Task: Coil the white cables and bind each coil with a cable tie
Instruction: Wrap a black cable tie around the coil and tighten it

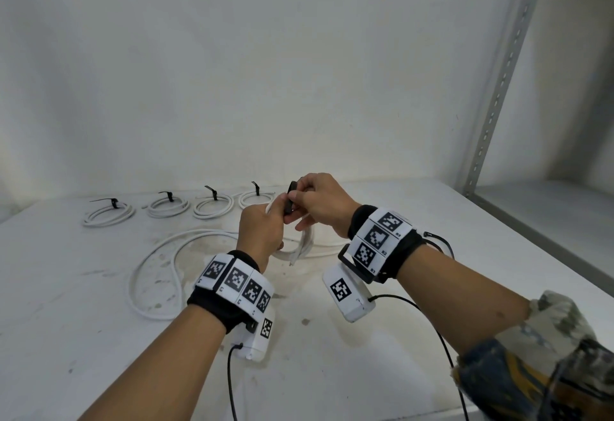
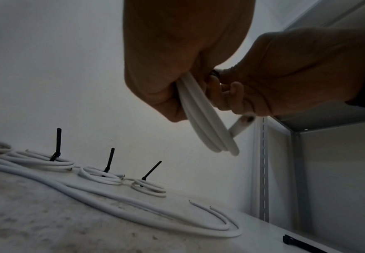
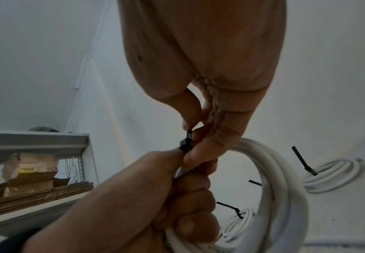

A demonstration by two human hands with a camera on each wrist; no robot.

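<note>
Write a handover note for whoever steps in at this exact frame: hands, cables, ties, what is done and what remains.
Left hand: grips the white cable coil, held above the table.
Right hand: pinches the black cable tie at its head, against the coil.
Done: four tied coils lie in a row along the back wall, tie tails sticking up.
Left: finish binding the held coil; whether the tie is locked cannot be told. Loose white cable lies uncoiled on the table at front left, and a spare cable tie lies on the table nearby.
</note>
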